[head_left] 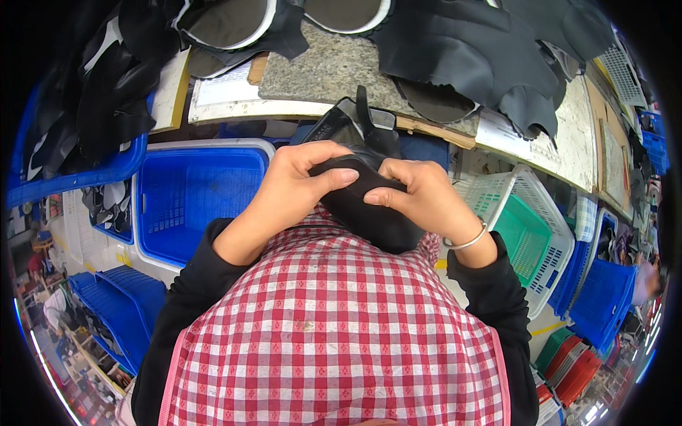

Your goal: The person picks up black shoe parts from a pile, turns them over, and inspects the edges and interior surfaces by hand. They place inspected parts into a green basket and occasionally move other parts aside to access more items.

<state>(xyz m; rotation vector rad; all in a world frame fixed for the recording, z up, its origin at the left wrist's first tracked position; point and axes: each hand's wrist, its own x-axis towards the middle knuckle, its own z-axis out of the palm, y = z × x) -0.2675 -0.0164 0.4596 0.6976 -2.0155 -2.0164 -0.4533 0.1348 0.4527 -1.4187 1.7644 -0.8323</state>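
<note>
In front of my apron I hold a black leather shoe upper [373, 216] with both hands. Its rounded end hangs toward me, while the other end, with a grey lining and a black strap, points at the bench. My left hand [298, 177] is closed on its left edge, thumb on top and fingers partly hidden behind. Opposite it, my right hand [425, 195] pinches the same piece between thumb and curled fingers. Both thumbs press the leather near its middle, a short gap apart.
Across the front runs a workbench with a stone slab [316, 71]. Black leather pieces [455, 46] lie over it. To my left stands a blue crate [199, 195] in a white one; more leather fills a blue bin [106, 167]. White and green baskets [526, 238] stand right.
</note>
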